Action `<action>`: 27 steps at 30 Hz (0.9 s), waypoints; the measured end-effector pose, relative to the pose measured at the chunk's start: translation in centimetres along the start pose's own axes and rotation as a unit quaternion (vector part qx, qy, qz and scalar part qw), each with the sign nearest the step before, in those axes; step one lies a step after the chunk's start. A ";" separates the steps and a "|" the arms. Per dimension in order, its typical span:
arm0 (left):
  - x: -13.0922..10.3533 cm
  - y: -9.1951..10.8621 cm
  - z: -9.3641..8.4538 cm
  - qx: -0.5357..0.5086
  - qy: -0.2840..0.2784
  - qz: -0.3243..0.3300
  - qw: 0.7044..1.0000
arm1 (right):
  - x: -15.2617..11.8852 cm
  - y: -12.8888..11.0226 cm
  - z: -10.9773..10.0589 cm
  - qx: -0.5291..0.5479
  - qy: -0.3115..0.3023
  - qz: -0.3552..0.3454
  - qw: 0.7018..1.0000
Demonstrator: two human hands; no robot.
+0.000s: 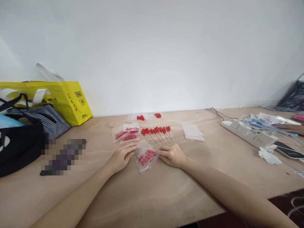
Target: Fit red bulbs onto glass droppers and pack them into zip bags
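Observation:
A clear plastic bag [145, 159] with several red-tipped sticks inside lies at the middle of the table, between my hands. My left hand [123, 155] pinches its upper left edge. On its right side, my right hand [171, 154] has its fingers closed on the bag's edge near the red tips. Just beyond, a row of loose red-tipped sticks [158, 134] lies with the red ends pointing away from me. Filled bags [128, 133] overlap to the left of that row. To its right is a small stack of flat, clear bags [193, 131].
Small red pieces [140, 117] lie on a clear bag near the wall. Yellow [83, 104], striped and black bags crowd the left. On the right are a power strip [247, 134], cables, a phone [288, 151], crumpled tissue [269, 155] and another person's hand [291, 127].

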State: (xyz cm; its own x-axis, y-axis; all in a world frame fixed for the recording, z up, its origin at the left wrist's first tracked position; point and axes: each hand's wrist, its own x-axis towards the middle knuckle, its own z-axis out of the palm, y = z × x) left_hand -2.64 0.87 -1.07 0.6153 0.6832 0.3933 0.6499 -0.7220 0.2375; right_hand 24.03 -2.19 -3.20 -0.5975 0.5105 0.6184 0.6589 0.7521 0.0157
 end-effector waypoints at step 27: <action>-0.9 4.1 0.0 0.244 0.153 0.291 0.913 | 1.1 -0.6 0.5 -0.084 0.043 -0.093 0.991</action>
State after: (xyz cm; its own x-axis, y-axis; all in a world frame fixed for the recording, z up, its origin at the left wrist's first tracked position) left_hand -0.51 -2.66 -0.49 0.8144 0.0842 0.5742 0.4204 -0.7676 -0.4838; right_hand 22.73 -1.87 -2.88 -0.6799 0.3262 0.6567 0.6115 0.7465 0.2623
